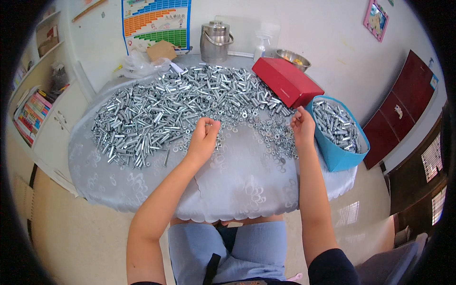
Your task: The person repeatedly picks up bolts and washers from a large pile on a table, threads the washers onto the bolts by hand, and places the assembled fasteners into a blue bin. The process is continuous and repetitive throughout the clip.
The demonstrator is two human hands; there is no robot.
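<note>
"Where are the metal bolts?"

"The main heap of metal bolts spreads over the left and middle of the table. Small washers and nuts lie in front of it and to its right."

"And the hands?"

"The left hand is at the heap's near edge, fingers curled in and thumb close to them. I can't tell whether it pinches anything. The right hand is just left of the blue bin, fingers bent toward the thumb; whatever it may hold is too small to make out."

"What's in the bin?"

"More bolts of the same silvery kind, a good load of them. A closed red box lies tilted between the bin and the heap's right end."

"Anything farther back?"

"A lidded steel pot behind the heap, a spray bottle to its right, then a metal bowl behind the red box. At the back left, a clear plastic bag sits by a piece of brown cardboard."

"On the wall?"

"A colourful chart."
</note>
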